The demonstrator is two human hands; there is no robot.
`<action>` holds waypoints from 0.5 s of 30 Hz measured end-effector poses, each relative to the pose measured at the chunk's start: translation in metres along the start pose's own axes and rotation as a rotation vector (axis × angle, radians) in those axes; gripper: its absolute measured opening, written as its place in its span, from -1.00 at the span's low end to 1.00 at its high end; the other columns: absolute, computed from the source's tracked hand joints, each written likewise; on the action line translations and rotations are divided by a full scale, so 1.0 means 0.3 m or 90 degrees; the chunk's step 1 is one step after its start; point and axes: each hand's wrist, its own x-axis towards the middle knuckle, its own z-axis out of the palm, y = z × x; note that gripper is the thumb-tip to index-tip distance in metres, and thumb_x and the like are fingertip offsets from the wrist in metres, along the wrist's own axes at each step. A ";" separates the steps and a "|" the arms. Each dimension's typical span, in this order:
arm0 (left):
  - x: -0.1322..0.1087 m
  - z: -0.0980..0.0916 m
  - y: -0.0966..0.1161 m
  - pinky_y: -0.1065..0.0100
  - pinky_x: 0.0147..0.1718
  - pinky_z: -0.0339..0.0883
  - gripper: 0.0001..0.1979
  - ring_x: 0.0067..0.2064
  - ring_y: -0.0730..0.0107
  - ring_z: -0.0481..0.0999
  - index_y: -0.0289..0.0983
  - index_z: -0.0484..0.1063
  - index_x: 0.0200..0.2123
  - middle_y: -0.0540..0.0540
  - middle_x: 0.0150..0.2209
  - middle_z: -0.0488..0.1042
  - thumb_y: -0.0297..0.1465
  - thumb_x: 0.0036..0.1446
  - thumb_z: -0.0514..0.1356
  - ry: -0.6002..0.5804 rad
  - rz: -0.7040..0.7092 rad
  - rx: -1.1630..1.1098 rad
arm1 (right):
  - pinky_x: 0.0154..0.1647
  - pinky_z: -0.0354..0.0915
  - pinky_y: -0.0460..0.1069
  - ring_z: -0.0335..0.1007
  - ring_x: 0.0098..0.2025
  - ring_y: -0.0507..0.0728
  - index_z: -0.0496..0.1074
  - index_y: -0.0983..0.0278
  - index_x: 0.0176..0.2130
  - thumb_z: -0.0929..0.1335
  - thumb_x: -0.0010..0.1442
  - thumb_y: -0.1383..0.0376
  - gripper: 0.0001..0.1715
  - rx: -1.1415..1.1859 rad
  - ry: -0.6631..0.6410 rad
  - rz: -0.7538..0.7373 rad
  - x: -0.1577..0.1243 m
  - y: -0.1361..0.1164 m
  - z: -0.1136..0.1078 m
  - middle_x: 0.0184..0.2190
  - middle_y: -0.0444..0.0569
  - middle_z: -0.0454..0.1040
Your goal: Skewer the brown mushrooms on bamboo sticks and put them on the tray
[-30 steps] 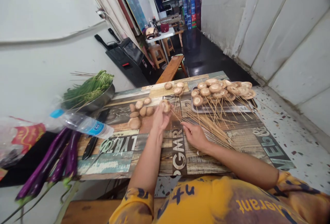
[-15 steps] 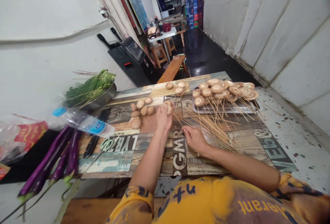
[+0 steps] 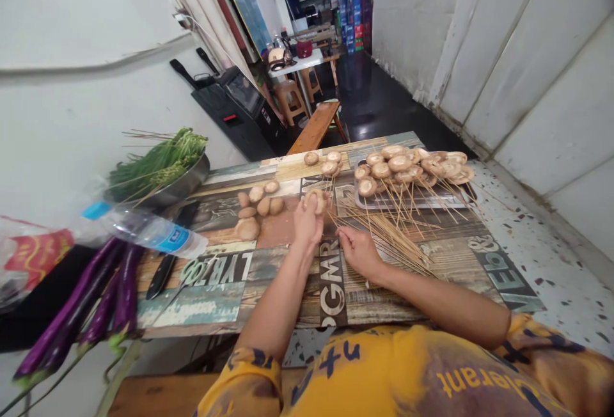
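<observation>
My left hand is closed around a mushroom above the middle of the table. To its right, my right hand is in a pinch on a thin bamboo skewer that slants up toward that mushroom. Whether the tip is inside the mushroom cannot be made out. Loose mushrooms lie left of my left hand. A pile of bare skewers rests beyond and right of my right hand. Farther right, skewered mushrooms are heaped on a metal tray, sticks pointing toward me.
A few skewered mushrooms lie at the table's far side. On the left are a metal bowl of greens, a plastic bottle, a black-handled knife and purple eggplants overhanging the edge. A wooden bench stands beyond.
The view has shifted slightly, moving the scene a little left. Both hands keep nearly the same place, the left on the mushroom and the right on the skewer.
</observation>
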 end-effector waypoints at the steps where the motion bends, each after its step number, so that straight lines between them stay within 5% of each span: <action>1: -0.005 0.004 -0.006 0.32 -0.24 0.43 -0.77 -0.30 0.38 0.54 -0.36 0.43 -0.32 -0.12 -0.36 0.52 -0.40 -0.06 0.36 -0.012 -0.012 0.006 | -0.43 0.13 -0.10 0.31 -0.49 0.04 0.40 0.29 -0.35 0.15 0.24 0.35 -0.72 -0.004 0.006 0.002 0.006 0.001 -0.002 -0.52 -0.08 0.43; 15: -0.004 -0.001 0.015 0.28 -0.22 0.45 -0.84 -0.24 0.31 0.55 -0.38 0.41 -0.26 -0.19 -0.29 0.52 -0.42 0.25 0.07 -0.036 -0.079 -0.029 | -0.37 0.18 -0.08 0.40 -0.43 0.08 0.44 0.29 -0.24 0.13 0.32 0.31 -0.66 -0.137 -0.051 0.036 0.028 0.014 -0.015 -0.42 -0.02 0.52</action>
